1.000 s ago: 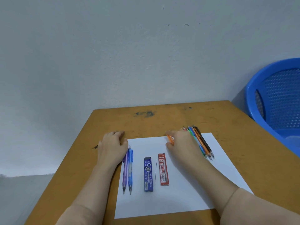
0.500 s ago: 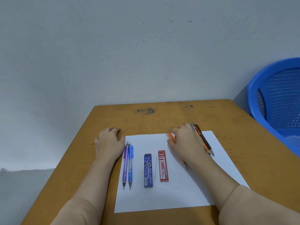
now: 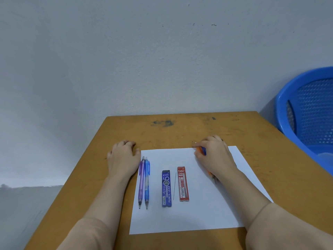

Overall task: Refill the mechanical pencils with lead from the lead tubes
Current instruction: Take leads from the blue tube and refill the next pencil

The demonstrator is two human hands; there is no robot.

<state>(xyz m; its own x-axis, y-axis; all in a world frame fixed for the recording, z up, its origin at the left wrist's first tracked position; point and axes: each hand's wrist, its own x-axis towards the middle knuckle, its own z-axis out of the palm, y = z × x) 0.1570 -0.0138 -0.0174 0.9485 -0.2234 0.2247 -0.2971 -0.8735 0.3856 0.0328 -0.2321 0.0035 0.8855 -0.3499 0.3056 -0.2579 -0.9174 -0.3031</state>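
The left hand (image 3: 124, 157) lies palm down on the bench (image 3: 86, 186), just beside the left edge of a white sheet of paper (image 3: 198, 215). Its fingers are loosely bent and it holds nothing. The right hand (image 3: 215, 156) sits at the sheet's far edge, its fingers and thumb curled round a bundle of pencils (image 3: 201, 150).

The bench is orange-brown wood, scuffed, with a dark smudge (image 3: 163, 123) near its far edge. It is pushed up to a plain pale grey wall (image 3: 144, 60) that bears a few small specks.

On the left part of the sheet, a purple pencil (image 3: 141, 183) and a blue pencil (image 3: 147, 183) lie side by side, touching. Their long axes run from the wall towards the person, with the tips nearest the person. Right of them the blue lead tube (image 3: 166, 188) lies along the same line, its dark end towards the wall. A single loose lead (image 3: 174, 185) lies parallel just beside it. Next comes the red lead tube (image 3: 182, 184), also parallel and set a little farther up the sheet.

The bundle slants, its back ends up and left and its tips down and right. Only an orange end and a blue end show by the thumb, and a few tips peek out under the wrist. How many pencils it holds cannot be told. At the far right a blue plastic basket (image 3: 310, 114) is cut off by the edge of the view.
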